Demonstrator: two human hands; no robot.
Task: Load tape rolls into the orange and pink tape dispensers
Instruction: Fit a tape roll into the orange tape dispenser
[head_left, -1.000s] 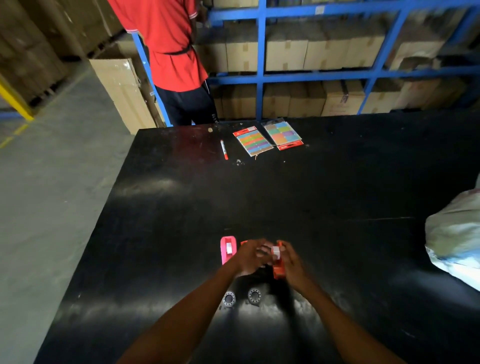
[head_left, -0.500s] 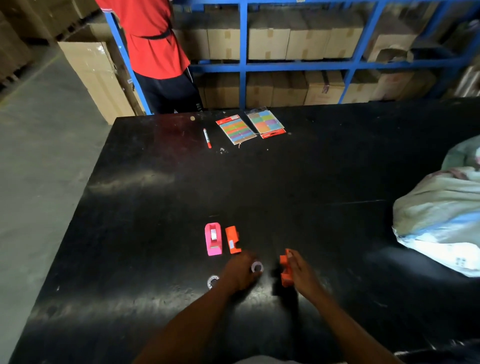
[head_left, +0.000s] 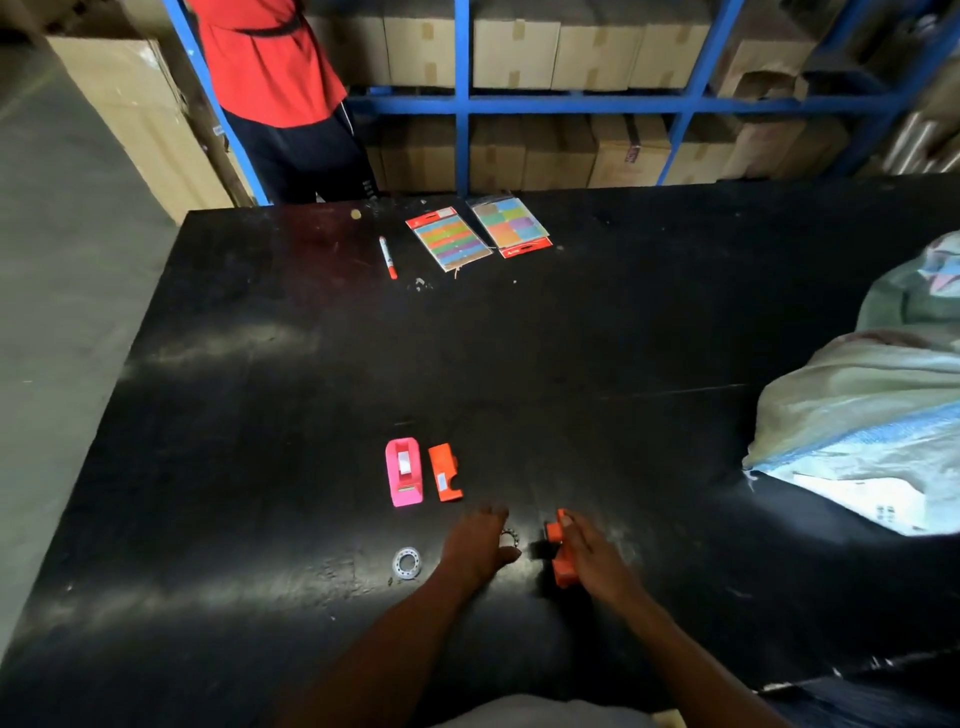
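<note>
A pink tape dispenser (head_left: 403, 472) lies on the black table (head_left: 311, 364), with an orange dispenser piece (head_left: 444, 472) right beside it. My right hand (head_left: 595, 558) grips another orange dispenser part (head_left: 559, 553) near the table's front. My left hand (head_left: 478, 545) rests palm down over a clear tape roll (head_left: 510, 537), which mostly hides under the fingers. A second tape roll (head_left: 407, 563) lies loose on the table to the left of that hand.
At the far edge lie a red marker (head_left: 387, 257) and two packs of coloured sticky notes (head_left: 449, 238) (head_left: 511, 225). A large white sack (head_left: 862, 415) fills the right side. A person in a red shirt (head_left: 265, 57) stands beyond the table by blue shelving with cartons.
Both hands came apart from the middle; the left dropped onto a tape roll, the right drew the orange part toward me. An orange piece now lies next to the pink dispenser.
</note>
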